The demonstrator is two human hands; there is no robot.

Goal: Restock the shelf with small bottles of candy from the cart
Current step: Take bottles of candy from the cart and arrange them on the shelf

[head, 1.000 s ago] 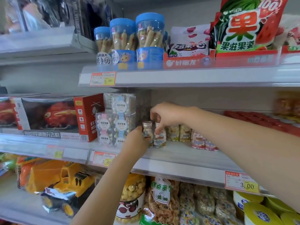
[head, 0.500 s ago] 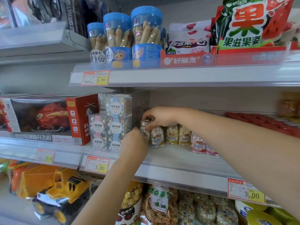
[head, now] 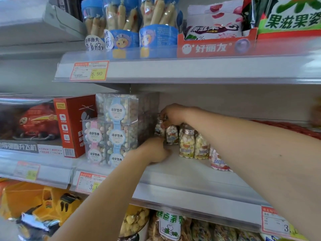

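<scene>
Small clear candy bottles with silver caps stand on the white middle shelf [head: 191, 173]. My right hand [head: 172, 115] reaches deep into the shelf and pinches the cap of the leftmost small bottle [head: 159, 129], which stands next to another small bottle [head: 172, 135]. Further right are two yellow-candy bottles [head: 186, 145] and a pink-candy bottle [head: 218, 162]. My left hand [head: 154, 152] rests low on the shelf in front of the bottles, fingers loosely curled, with nothing seen in it. The cart is out of view.
Stacked clear cube boxes of candy [head: 118, 129] stand just left of the bottles, and a red toy box [head: 73, 126] is further left. The upper shelf [head: 173, 70] hangs close overhead. Snack bags [head: 170, 226] and a yellow toy truck [head: 52, 202] fill the shelf below.
My left hand let go of the bottle it held and dropped down to the shelf. My right hand pushed further back and now pinches that bottle's cap.
</scene>
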